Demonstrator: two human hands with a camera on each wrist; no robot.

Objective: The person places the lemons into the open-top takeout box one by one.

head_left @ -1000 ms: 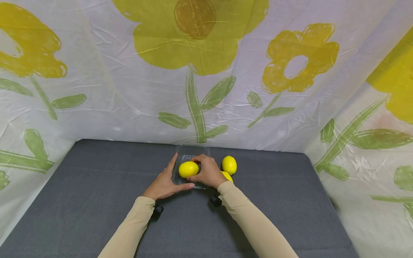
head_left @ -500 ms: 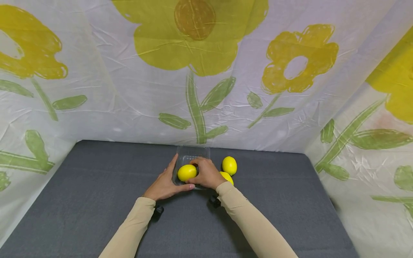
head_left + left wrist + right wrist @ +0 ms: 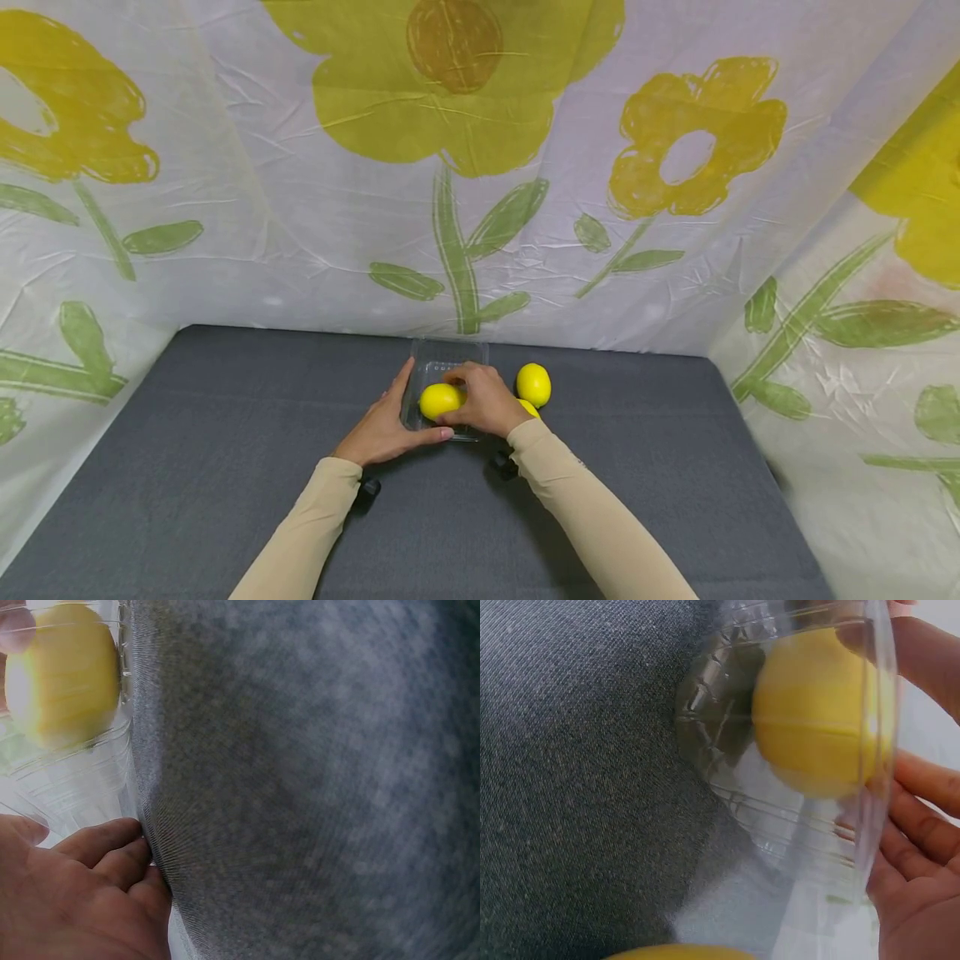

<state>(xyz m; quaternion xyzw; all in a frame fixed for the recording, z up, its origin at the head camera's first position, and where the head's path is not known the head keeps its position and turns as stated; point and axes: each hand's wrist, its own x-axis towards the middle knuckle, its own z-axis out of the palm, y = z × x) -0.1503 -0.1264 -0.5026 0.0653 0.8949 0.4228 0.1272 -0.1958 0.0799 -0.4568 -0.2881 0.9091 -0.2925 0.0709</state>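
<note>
My right hand (image 3: 487, 402) holds a yellow lemon (image 3: 439, 402) between thumb and fingers, inside a clear plastic container (image 3: 415, 353). In the right wrist view the lemon (image 3: 817, 720) shows through the transparent wall, above the container's floor. My left hand (image 3: 381, 429) is spread around the near left corner of the container, its thumb along the front rim. Nearly straight fingers of the left hand (image 3: 82, 892) lie against the container's side in the left wrist view. Whether the lemon touches the container is hard to tell.
Just right of the container lie two more lemons; the farther lemon (image 3: 533, 384) is whole in view, the nearer lemon (image 3: 529, 407) partly hidden behind my right hand. A grey cloth-covered table (image 3: 225, 433) reaches back to a flower-printed curtain (image 3: 300, 275).
The held lemon and my right hand shifted slightly left and toward me, then back a little to the right. My left hand and the container have stayed nearly still.
</note>
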